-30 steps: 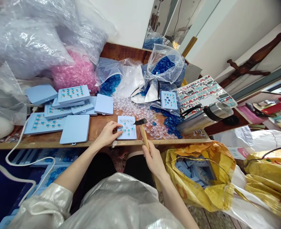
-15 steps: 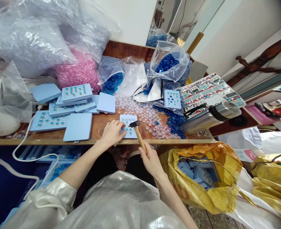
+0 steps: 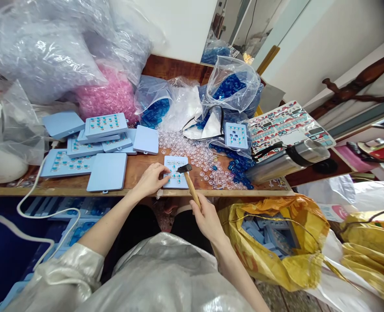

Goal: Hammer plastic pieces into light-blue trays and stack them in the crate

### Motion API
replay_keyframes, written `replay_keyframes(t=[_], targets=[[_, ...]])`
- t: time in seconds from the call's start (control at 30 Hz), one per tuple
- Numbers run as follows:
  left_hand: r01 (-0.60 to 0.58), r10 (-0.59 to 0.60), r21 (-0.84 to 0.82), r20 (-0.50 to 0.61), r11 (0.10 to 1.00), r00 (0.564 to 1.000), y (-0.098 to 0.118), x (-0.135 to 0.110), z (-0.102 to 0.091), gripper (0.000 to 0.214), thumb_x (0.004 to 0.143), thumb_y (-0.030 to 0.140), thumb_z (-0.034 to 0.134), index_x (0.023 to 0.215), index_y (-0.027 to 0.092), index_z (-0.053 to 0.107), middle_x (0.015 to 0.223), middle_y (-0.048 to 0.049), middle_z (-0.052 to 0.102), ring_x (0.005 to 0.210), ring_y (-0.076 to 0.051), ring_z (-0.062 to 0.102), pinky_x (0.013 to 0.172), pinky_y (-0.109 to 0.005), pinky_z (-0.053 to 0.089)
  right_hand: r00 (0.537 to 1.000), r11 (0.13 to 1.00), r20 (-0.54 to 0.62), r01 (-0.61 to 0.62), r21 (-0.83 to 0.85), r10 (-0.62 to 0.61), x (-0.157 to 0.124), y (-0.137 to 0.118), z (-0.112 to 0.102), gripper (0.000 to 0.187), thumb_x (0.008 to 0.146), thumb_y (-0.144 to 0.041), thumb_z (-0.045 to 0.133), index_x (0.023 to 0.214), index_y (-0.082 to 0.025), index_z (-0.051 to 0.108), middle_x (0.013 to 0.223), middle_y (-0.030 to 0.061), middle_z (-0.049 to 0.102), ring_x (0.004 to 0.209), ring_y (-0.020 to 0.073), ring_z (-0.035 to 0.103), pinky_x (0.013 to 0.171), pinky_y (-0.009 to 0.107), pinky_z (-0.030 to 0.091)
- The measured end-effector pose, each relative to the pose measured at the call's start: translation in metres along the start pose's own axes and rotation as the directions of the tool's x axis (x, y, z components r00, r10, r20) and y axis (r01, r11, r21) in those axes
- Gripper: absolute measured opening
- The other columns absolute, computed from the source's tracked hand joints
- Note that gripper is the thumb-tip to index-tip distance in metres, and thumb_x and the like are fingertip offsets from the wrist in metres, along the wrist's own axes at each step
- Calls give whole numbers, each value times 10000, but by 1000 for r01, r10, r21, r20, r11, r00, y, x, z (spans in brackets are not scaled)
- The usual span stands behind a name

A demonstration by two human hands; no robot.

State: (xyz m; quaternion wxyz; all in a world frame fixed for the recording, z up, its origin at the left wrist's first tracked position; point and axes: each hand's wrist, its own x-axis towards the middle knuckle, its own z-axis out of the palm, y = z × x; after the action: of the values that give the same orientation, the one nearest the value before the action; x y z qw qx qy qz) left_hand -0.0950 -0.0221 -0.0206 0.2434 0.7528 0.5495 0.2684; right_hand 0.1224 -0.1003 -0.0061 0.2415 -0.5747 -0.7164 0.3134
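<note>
A small light-blue board [image 3: 175, 164] with coloured pegs lies at the front edge of the wooden table [image 3: 136, 171]. My left hand [image 3: 151, 178] rests on the board's left side, fingers curled on it and pinning it down. My right hand [image 3: 206, 216] is closed round the wooden handle of a small hammer [image 3: 188, 180]. The hammer's dark head sits over the middle of the board. Loose clear caps [image 3: 198, 158] and blue caps [image 3: 239, 167] lie scattered just right of the board.
Several light-blue boards [image 3: 94, 143] are stacked at the left. Bags of clear, pink [image 3: 105, 97] and blue [image 3: 232, 86] pieces crowd the back. A steel flask [image 3: 286, 160] lies at the right. A yellow bag [image 3: 276, 242] of blue boards sits below the table. A white cable [image 3: 32, 208] hangs at the left.
The hammer head has come leftward from beside the board's right edge to over the board. My left hand stays on the board. The view has shifted slightly.
</note>
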Motion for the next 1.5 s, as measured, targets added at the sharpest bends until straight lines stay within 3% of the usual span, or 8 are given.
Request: replay_keyframes(t=[0.27, 0.4, 0.53, 0.63, 0.77, 1.03, 1.27, 1.5], targets=[[-58, 60, -81, 14, 995, 998, -17, 0, 4, 199, 789, 328, 532, 906, 193, 621, 872, -34, 562, 834, -170, 526, 757, -288, 424, 993, 994, 121, 4, -111, 9, 5, -15, 0, 290, 891, -267, 345, 1130, -206, 499, 840, 42, 648, 766, 189, 605, 690, 264, 421], [-107, 108, -100, 4, 989, 994, -20, 2, -1, 226, 804, 300, 514, 988, 196, 592, 934, -41, 569, 832, -160, 535, 766, -286, 436, 999, 999, 27, 20, -32, -19, 5, -18, -5, 321, 904, -288, 335, 1182, -198, 467, 900, 47, 644, 812, 180, 603, 712, 257, 425], [-138, 163, 188, -124, 972, 979, -21, 27, -6, 236, 840, 186, 426, 1023, 181, 575, 1015, -85, 574, 963, -218, 491, 851, -374, 389, 1000, 1000, -10, 11, -4, -11, 3, -14, -6, 326, 902, -307, 343, 1169, -183, 483, 916, 52, 637, 828, 177, 596, 707, 251, 429], [-165, 211, 437, -58, 884, 976, -25, 56, -6, 261, 846, 136, 385, 990, 179, 599, 998, -126, 584, 995, -275, 465, 838, -446, 356, 1000, 1000, 1, -10, -15, 10, -1, -10, -5, 324, 900, -311, 349, 1160, -180, 490, 854, 41, 635, 788, 173, 593, 667, 242, 425], [-180, 197, 472, 12, 863, 980, -31, 75, -8, 234, 831, 117, 392, 861, 145, 622, 856, -132, 592, 919, -268, 505, 807, -426, 374, 1000, 999, -19, -21, -24, 20, -8, -4, -6, 326, 893, -314, 364, 1165, -184, 488, 791, 27, 623, 733, 163, 588, 633, 231, 421], [-94, 101, -193, 22, 977, 995, 0, 25, -7, 177, 800, 246, 506, 931, 159, 587, 865, -21, 638, 742, -139, 579, 691, -248, 453, 996, 997, -55, -73, -1, 73, -10, 7, -8, 345, 891, -338, 357, 1156, -165, 495, 705, 22, 613, 659, 163, 585, 621, 240, 430], [-222, 226, 70, -61, 973, 972, 5, 5, 16, 151, 801, 297, 565, 899, 185, 594, 910, -42, 617, 902, -198, 509, 835, -351, 395, 998, 999, -56, -43, -4, 42, -8, 3, -5, 340, 888, -328, 360, 1157, -170, 495, 703, 19, 618, 655, 163, 591, 615, 239, 431], [-136, 150, 90, -168, 987, 974, 0, 1, 21, 170, 799, 326, 561, 881, 189, 620, 869, -53, 525, 890, -202, 447, 835, -354, 394, 999, 999, -36, -31, -34, 30, -10, 1, -5, 327, 896, -315, 356, 1161, -170, 481, 810, 42, 637, 748, 174, 602, 657, 246, 433]])
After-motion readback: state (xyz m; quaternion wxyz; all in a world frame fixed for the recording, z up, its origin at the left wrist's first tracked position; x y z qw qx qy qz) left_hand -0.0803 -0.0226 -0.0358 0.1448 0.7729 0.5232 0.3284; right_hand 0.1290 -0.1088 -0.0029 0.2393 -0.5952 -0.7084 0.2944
